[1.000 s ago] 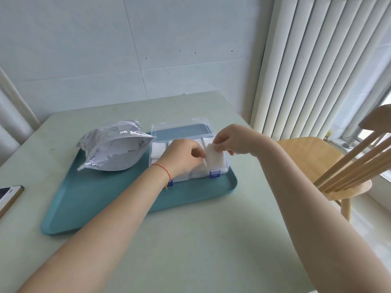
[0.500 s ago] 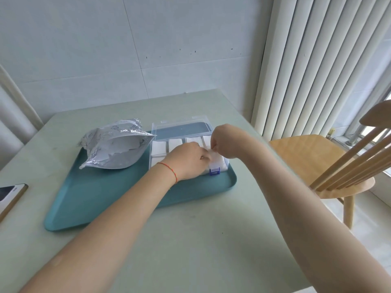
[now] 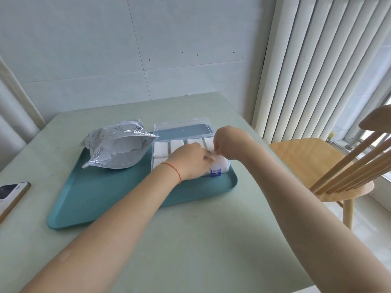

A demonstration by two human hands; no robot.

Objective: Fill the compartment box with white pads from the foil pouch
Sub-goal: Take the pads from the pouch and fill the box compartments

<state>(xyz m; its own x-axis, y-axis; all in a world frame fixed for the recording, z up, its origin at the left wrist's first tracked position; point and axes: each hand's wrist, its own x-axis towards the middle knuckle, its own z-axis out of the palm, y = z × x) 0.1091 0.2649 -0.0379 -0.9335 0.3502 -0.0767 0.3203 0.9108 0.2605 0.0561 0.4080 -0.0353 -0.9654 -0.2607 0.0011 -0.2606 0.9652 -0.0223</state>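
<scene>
Head cam: I see left hand (image 3: pixel 190 163) and right hand (image 3: pixel 229 144) both pinching a soft, light white pad (image 3: pixel 221 161) over the compartment box (image 3: pixel 160 132) at 3 o'clock corner; hold pad by edges.

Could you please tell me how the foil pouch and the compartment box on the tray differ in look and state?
The foil pouch is crinkled, shiny silver and opaque, while the compartment box is rigid clear plastic with a blue latch. The pouch lies slumped on its side with its torn mouth gaping; the box sits flat with its lid open behind it. No hand touches the pouch, whereas both hands work at the box's near right end. Both rest on the teal tray and hold white pads.
</scene>
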